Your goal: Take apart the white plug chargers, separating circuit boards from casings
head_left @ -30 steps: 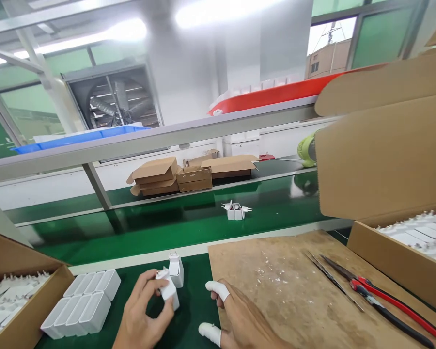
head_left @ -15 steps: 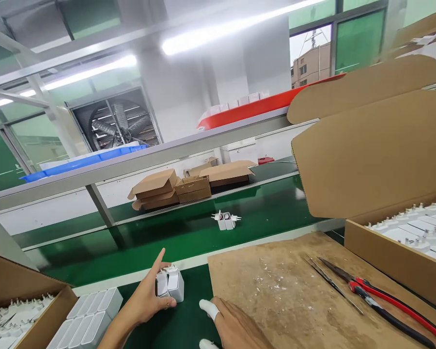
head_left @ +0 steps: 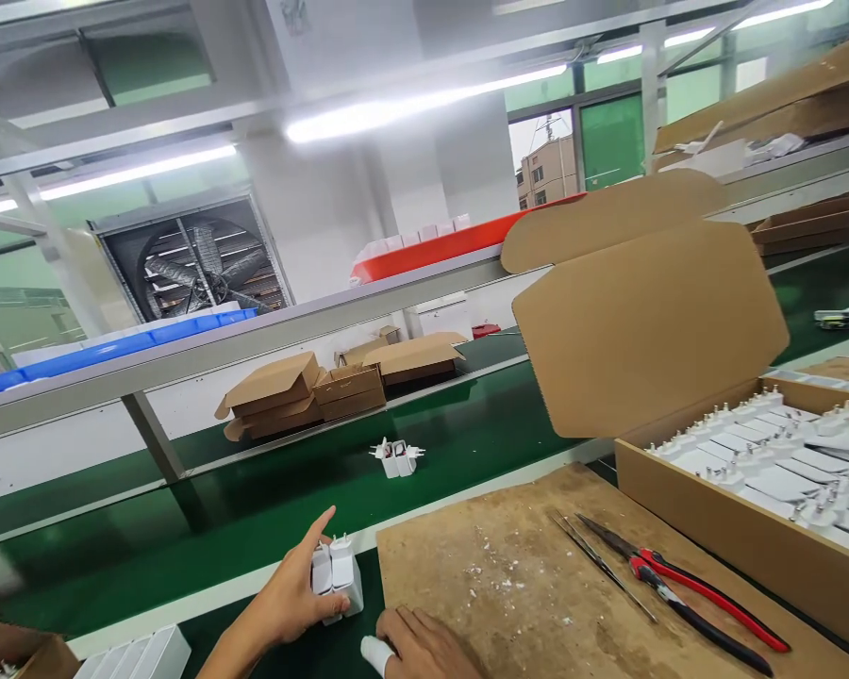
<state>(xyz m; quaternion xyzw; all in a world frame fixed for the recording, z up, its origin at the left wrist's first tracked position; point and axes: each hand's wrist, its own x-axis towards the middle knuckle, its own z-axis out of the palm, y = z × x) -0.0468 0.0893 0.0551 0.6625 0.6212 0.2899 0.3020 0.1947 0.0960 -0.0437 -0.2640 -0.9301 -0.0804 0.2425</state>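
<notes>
My left hand [head_left: 290, 594] grips two white plug adapters [head_left: 337, 572] that stand upright side by side on the green mat, with its index finger raised off them. My right hand [head_left: 417, 649] rests low on the edge of the brown board [head_left: 538, 604], fingers curled, a white cot on one fingertip, holding nothing that I can see. Another small group of white adapters [head_left: 396, 457] lies farther out on the green belt.
An open cardboard box [head_left: 736, 538] full of white adapters sits at the right, its lid up. Red-handled pliers [head_left: 686, 594] and tweezers [head_left: 598, 563] lie on the board. White blocks [head_left: 141, 655] sit at the lower left. Flat cartons [head_left: 340, 382] are stacked beyond the belt.
My left hand has set its adapter down beside the second one and now holds the pair together. The view has swung right and my right hand has slid lower.
</notes>
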